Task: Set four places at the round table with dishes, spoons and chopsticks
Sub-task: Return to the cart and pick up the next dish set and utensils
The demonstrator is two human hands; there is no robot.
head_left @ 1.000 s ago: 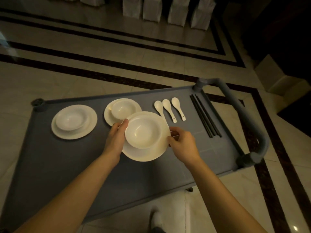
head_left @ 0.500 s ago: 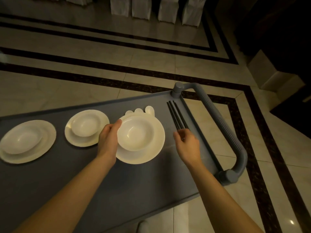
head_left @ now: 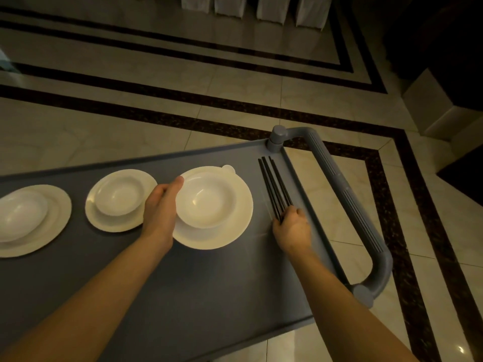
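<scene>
Since half second ago, right hand reaches chopsticks, fingers curling onto near ends; firm grasp unclear. Cart worktop carries them, long axis running away from hand. Left hand clamps plate with bowl.

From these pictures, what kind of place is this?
Probably a restaurant or banquet hall: a grey service cart carries plate-and-bowl sets and black chopsticks, on polished bordered floor near white-covered chairs.
</scene>
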